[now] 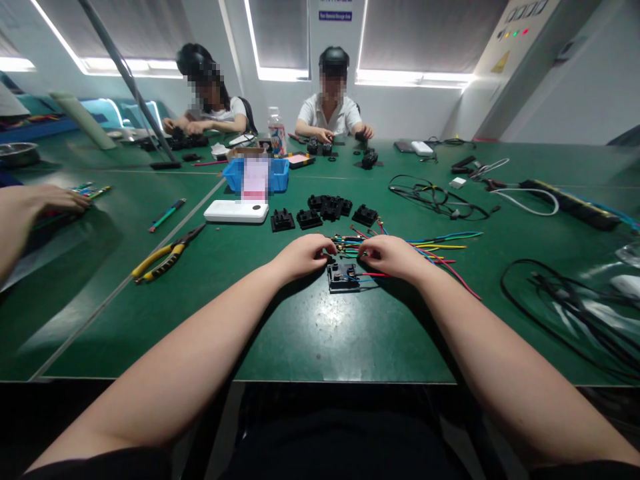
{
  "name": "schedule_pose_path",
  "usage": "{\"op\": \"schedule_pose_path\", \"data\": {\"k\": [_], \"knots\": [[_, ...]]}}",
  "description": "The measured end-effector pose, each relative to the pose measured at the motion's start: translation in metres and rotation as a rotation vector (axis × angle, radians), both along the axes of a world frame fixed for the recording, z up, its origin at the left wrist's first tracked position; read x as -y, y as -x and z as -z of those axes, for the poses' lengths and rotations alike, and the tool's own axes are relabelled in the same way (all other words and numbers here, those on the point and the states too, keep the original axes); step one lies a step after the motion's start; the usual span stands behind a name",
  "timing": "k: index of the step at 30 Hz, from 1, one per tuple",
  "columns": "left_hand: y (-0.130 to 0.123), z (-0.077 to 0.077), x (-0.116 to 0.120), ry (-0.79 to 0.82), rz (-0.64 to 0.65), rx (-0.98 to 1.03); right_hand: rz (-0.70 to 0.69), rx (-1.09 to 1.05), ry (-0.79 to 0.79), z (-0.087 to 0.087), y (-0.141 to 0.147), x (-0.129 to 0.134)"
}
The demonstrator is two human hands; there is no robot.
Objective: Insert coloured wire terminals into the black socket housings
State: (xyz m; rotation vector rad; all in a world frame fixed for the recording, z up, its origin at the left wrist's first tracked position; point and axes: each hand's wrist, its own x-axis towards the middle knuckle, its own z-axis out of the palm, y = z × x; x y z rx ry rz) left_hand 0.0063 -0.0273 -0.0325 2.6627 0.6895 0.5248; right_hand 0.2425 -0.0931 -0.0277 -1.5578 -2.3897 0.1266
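My left hand (309, 255) is closed, thumb and fingertips brought together at the left ends of a loose bundle of coloured wires (350, 248). From the other side my right hand (389, 256) has curled fingers at the same bundle; what either pinches is too small to make out. Just below my fingertips, a black plastic housing (343, 279) lies on the green table with a red and a blue wire running out to the right, under my right wrist. Behind the bundle sit several similar black housings (331, 207). More wire tails (450, 247) fan out right of my right hand.
Yellow-handled pliers (167, 257), a white box-shaped device (237, 212) and a blue bin (256, 175) are on the left. Black cables (560, 307) coil at the right. Another person's hand (60, 199) works at far left; two people sit across the table.
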Motion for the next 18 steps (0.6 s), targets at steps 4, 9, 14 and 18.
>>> {"op": "schedule_pose_path", "data": {"k": [4,9,14,18], "knots": [[-0.0001,-0.0012,0.0008,-0.025,-0.003,-0.030,0.000,-0.031,-0.002,0.0029,-0.0019,-0.0012],[0.0019,-0.0006,0.0004,-0.079,-0.068,-0.055,-0.008,-0.061,0.002,0.0042,-0.0031,-0.0017],[0.0047,-0.0033,0.0019,-0.138,-0.155,-0.060,0.000,-0.097,-0.010,0.0055,-0.0039,-0.0023],[0.0052,-0.0052,0.0029,-0.168,-0.181,-0.078,0.022,-0.108,-0.015,0.0076,-0.0049,-0.0040]]}}
